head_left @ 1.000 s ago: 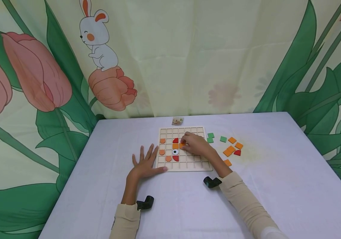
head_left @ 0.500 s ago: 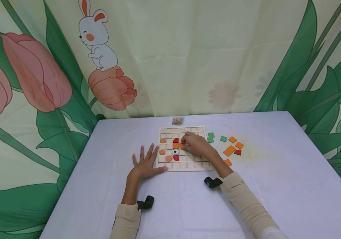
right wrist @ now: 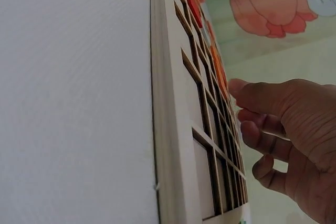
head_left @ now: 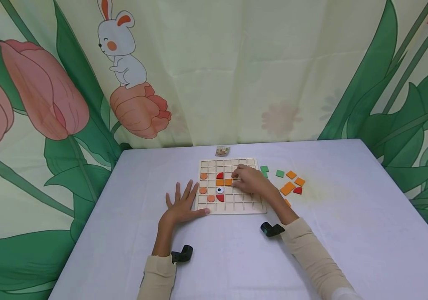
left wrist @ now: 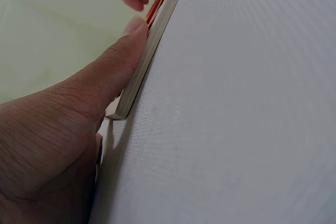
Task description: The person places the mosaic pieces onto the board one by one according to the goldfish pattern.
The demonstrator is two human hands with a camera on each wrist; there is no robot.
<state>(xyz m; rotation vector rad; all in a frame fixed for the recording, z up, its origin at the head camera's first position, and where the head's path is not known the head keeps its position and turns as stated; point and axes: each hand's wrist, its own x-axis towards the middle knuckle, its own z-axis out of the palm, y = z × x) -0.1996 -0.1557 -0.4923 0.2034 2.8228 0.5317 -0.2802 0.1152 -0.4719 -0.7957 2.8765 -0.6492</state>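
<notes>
A pale wooden grid board lies on the table. My left hand rests at its left side with fingers spread, the thumb on the near-left corner; in the left wrist view this thumb lies along the board's edge. My right hand is over the board's right half, fingers loosely bent and nothing visible between them. Just left of its fingertips, an orange square tile sits in a cell beside another orange tile. Below that lies a round eye piece; red rounded pieces sit above and below this group.
Round orange pieces occupy cells on the board's left. Right of the board lie green squares, several loose orange tiles and a red piece. A small patterned item lies behind the board, before a printed curtain.
My right hand has drawn back slightly to the right, off the second orange tile, which now shows fully in its cell. The left hand stays in place.
</notes>
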